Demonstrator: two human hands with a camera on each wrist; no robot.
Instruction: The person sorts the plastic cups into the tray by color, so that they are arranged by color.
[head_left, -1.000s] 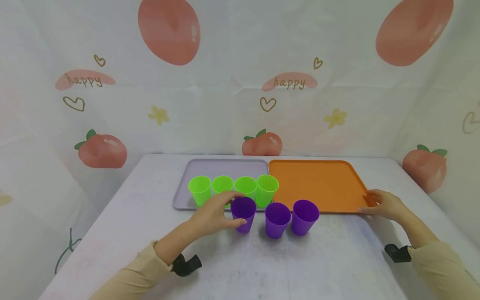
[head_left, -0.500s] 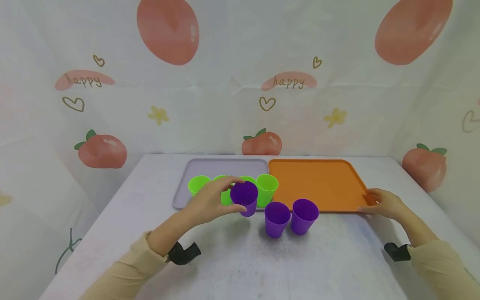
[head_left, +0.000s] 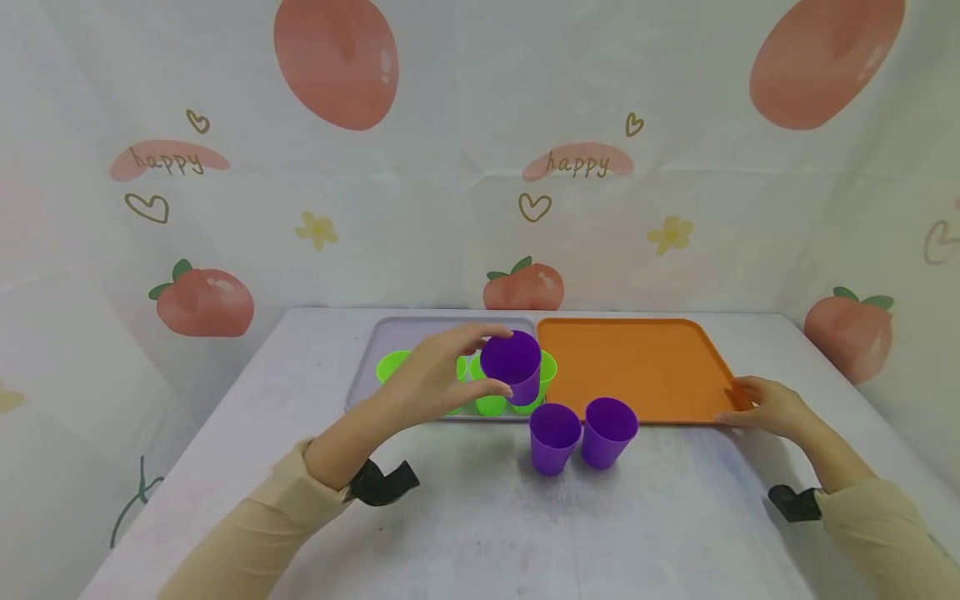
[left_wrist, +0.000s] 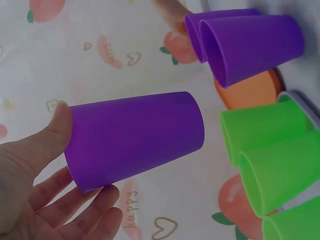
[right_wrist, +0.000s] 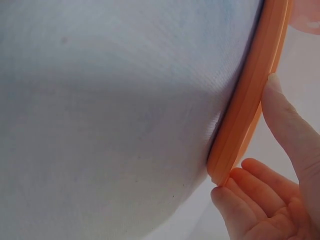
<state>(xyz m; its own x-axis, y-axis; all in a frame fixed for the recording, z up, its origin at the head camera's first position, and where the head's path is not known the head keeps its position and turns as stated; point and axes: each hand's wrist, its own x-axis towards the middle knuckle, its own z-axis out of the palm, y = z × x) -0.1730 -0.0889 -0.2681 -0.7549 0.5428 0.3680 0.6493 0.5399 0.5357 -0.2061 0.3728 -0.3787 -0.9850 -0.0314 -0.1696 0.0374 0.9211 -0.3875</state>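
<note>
Raised in the air, a purple cup (head_left: pixel 517 379) is gripped near its rim between the thumb and fingers of my left hand (head_left: pixel 427 375). In the left wrist view the side of this purple cup (left_wrist: pixel 135 140) shows in full, bottom pointing away from the palm. Behind it, several green cups (head_left: pixel 491 406) stand in a row at the front of the grey tray (head_left: pixel 450 324), partly hidden by the hand and cup. My right hand (head_left: pixel 776 410) holds the front right corner of the orange tray (head_left: pixel 630 367), thumb on its front edge (right_wrist: pixel 245 100) and fingers at its side.
Two more purple cups, a left one (head_left: pixel 553 446) and a right one (head_left: pixel 609 437), stand upright on the white table (head_left: pixel 495 517) in front of the trays. The two trays lie side by side against the printed backdrop (head_left: pixel 420 242).
My left hand has lifted the purple cup off the table and carried it up, away from me and slightly right, over the green cups. The right hand has stayed at the orange tray.
</note>
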